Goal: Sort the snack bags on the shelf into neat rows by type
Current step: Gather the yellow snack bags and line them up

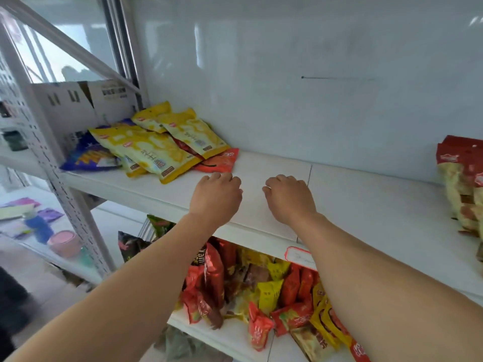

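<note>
Right now both my arms reach over the front edge of the white shelf (366, 205). My left hand (215, 195) and my right hand (288, 198) hang side by side above its bare middle, palms down, a little apart from each other. The fingers of each are loosely curled downward and neither one holds anything; whether the fingertips touch the board I cannot tell.

Just beyond my left hand, toward the back left corner, lies a loose heap of snack bags. Several yellow bags (154, 150) overlap one another on top, lying flat and fanned at different angles. An orange-red bag (222, 160) sticks out from under them on the right, its near edge close to my left knuckles. A blue-purple bag (88, 156) pokes out from under the heap at the left edge of the shelf. Behind the heap stands a pale cardboard box (78, 100), against the perforated metal upright (60, 184).

At the far right end of the same shelf, well apart from my right hand, is a stack of red-and-cream bags (462, 178), partly cut off by the frame edge.

Below my forearms, the lower shelf (227, 338) carries a jumbled pile of mixed packets (274, 291) in red, yellow and brown. A small red-bordered label (300, 256) hangs on the front edge of the upper shelf, beside my right forearm.
</note>
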